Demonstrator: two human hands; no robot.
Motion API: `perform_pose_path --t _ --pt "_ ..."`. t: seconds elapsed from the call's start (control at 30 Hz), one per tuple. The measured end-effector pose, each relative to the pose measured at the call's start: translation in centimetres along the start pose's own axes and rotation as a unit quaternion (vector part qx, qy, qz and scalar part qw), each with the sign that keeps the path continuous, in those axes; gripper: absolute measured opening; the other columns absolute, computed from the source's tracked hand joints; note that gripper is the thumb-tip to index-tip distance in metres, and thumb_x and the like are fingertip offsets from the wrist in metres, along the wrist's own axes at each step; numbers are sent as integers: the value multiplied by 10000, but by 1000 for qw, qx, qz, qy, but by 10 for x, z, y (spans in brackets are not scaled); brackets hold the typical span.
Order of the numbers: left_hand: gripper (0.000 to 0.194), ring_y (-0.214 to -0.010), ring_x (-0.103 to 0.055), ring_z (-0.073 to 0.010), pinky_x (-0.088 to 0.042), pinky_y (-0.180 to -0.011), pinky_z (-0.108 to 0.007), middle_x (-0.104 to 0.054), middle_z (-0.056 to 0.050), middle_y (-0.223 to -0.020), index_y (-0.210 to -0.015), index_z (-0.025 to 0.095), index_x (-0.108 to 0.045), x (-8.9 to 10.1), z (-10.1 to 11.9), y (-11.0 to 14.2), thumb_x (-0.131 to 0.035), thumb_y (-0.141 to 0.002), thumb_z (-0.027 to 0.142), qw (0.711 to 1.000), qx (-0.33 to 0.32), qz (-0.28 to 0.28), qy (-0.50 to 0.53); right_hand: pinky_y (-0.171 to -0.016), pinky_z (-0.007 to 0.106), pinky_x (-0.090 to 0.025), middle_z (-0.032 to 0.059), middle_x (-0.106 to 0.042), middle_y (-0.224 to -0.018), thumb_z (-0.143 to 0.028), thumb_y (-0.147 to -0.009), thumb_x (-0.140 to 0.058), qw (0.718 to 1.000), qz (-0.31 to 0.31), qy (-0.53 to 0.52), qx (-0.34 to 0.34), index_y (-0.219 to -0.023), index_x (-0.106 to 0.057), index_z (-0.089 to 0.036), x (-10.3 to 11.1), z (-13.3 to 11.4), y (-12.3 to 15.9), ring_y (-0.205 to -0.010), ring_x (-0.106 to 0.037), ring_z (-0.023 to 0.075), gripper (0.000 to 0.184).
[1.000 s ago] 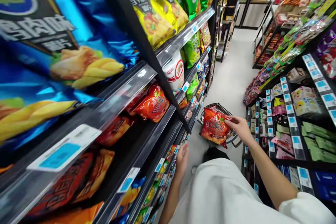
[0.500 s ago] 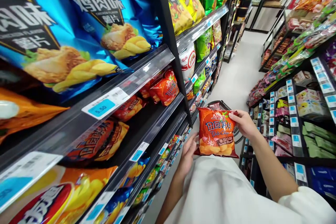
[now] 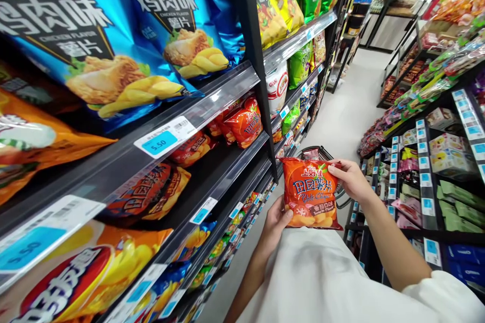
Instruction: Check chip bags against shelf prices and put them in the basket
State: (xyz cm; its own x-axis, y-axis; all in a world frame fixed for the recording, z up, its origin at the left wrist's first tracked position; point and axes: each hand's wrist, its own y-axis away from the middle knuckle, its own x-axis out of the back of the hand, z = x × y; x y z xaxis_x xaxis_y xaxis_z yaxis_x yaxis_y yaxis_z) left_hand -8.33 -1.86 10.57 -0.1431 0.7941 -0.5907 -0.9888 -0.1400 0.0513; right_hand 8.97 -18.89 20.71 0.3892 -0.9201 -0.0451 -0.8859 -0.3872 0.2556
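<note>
I hold an orange-red bag of potato chips point(image 3: 311, 193) upright in front of my white shirt, its printed face toward me. My right hand point(image 3: 350, 178) pinches its upper right corner. My left hand point(image 3: 276, 221) grips its lower left edge, thumb on the front. Just behind the bag a dark wire shopping basket point(image 3: 322, 154) sits on the aisle floor, with a pinkish packet showing inside.
Snack shelves point(image 3: 212, 106) run along my left, with blue chip bags point(image 3: 151, 25) on top, matching orange bags point(image 3: 242, 123) below, and 5.50 price tags. Candy racks point(image 3: 424, 161) line the right. A pale floor aisle point(image 3: 344, 111) runs ahead between them.
The chip bag came up from over the basket toward my chest. My left hand rose from my side and took hold of its lower left edge. The view swung slightly right.
</note>
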Motion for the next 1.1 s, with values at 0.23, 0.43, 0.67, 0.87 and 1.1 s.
perform_pose_path --t 0.23,0.43,0.67,0.87,1.1 --pt "623 -1205 -621 -323 -509 -1009 -386 -658 -163 -1294 -1287 152 -626 -1 5 -4 -769 -807 522 1000 12 5 -6 -559 280 -545 34 -738 -784 -496 -546 -965 1000 4 21 8 -831 -762 -199 0 -4 0 -641 -667 188 459" --pt "659 -1210 -623 -326 -516 -1005 -382 -651 -167 -1313 -1323 147 -594 1 7 -6 -772 -807 515 1000 11 -18 -11 -594 279 -564 30 -744 -793 -481 -538 -972 1000 1 16 17 -814 -769 -201 -3 -9 0 -663 -677 185 443" --pt "671 -1198 -633 -340 -528 -995 -396 -667 -164 -1294 -1305 139 -602 3 11 -8 -783 -788 527 1000 6 -14 -20 -626 285 -575 34 -746 -802 -493 -547 -969 999 -18 24 29 -814 -785 -206 -12 -17 0 -678 -683 185 433" --pt "680 -1234 -614 -351 -525 -1007 -403 -671 -157 -1294 -1297 156 -606 5 12 -7 -812 -759 517 1000 9 2 -19 -624 300 -578 42 -744 -809 -488 -580 -951 998 -32 35 31 -836 -779 -210 -15 -16 -3 -721 -697 215 415" --pt "661 -1184 -636 -342 -539 -973 -400 -688 -144 -1252 -1224 161 -646 3 16 -4 -844 -708 524 999 19 23 -26 -564 275 -558 45 -746 -851 -481 -578 -951 998 -34 38 24 -829 -771 -201 -15 -10 -6 -688 -685 200 417"
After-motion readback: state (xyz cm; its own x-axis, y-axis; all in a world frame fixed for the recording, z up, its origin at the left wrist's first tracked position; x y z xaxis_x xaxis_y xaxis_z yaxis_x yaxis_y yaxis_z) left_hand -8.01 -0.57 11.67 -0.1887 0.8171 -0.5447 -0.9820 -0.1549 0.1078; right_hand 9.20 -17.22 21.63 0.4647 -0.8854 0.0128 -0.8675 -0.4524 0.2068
